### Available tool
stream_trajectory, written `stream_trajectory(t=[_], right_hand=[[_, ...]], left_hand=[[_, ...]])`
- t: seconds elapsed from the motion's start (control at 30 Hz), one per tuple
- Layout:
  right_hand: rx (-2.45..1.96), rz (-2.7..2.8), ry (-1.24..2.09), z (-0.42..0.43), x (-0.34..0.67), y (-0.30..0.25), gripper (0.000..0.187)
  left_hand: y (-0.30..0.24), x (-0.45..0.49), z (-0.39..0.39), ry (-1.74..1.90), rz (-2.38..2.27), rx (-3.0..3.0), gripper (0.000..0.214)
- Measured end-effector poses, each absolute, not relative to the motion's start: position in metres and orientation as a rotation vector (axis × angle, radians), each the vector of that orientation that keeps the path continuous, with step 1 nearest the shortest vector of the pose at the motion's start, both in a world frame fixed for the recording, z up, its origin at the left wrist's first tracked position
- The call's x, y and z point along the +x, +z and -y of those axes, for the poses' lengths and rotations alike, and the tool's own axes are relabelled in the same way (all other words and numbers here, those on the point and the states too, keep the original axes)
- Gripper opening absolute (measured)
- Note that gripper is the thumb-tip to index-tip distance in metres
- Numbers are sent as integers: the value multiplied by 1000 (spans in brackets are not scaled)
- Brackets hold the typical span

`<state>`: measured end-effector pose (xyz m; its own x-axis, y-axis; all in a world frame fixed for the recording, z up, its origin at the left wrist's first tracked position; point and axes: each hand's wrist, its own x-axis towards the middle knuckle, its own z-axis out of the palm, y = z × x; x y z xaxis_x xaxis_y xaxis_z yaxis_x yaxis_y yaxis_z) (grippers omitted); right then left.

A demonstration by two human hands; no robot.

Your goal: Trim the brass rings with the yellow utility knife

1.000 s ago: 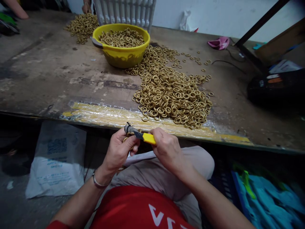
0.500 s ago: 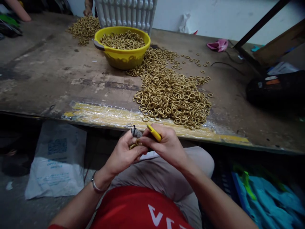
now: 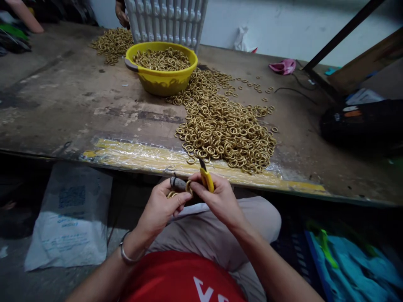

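Both hands meet above my lap, just in front of the table edge. My left hand [image 3: 162, 204] is closed on a few brass-coloured rings, one ring [image 3: 189, 187] standing upright at its fingertips. A grey wrap [image 3: 178, 183] tied with black covers one of its fingers. With thumb and fingers my right hand [image 3: 217, 197] touches that same ring, and it also holds a yellow utility knife [image 3: 207, 179], dark blade pointing up and away. Beyond the hands a large heap of rings [image 3: 226, 130] spreads over the worn table [image 3: 63, 109].
Behind the heap stands a yellow basin [image 3: 163, 82] full of rings. A silver radiator [image 3: 165, 23] rises behind it, with another person's hand [image 3: 122, 16] near a smaller ring pile [image 3: 111, 44]. A black bag [image 3: 359, 126] lies right; a white sack [image 3: 71, 214] is below left.
The knife has turned more upright and its dark blade now shows. A ring has come into view between my fingertips. The other person's hand has lifted off the small pile.
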<state>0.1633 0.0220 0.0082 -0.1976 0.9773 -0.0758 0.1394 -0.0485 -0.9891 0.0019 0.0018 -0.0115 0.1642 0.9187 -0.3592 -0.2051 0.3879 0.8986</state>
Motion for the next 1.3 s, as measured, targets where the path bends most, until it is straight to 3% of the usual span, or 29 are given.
stream_trajectory(t=[0.3, 0.6, 0.7, 0.83, 0.93, 1.3], right_hand=[[-1265, 927, 1519, -9, 163, -7, 26], [-1174, 914, 1567, -7, 168, -16, 27], [-1200, 1131, 1416, -7, 172, -12, 22], [-1278, 1699, 916, -1, 185, -5, 15], [-1365, 2004, 661, 7, 195, -5, 21], [-1557, 2298, 354, 8, 188, -4, 29]], left_hand=[[-6, 12, -4, 931, -1069, 798, 26], [-5, 10, -6, 850, -880, 640, 31], [-4, 9, -6, 789, -828, 605, 32], [-4, 10, -6, 820, -844, 597, 32], [-6, 10, -4, 877, -902, 662, 30], [-5, 0, -1, 894, -1083, 1060, 21]])
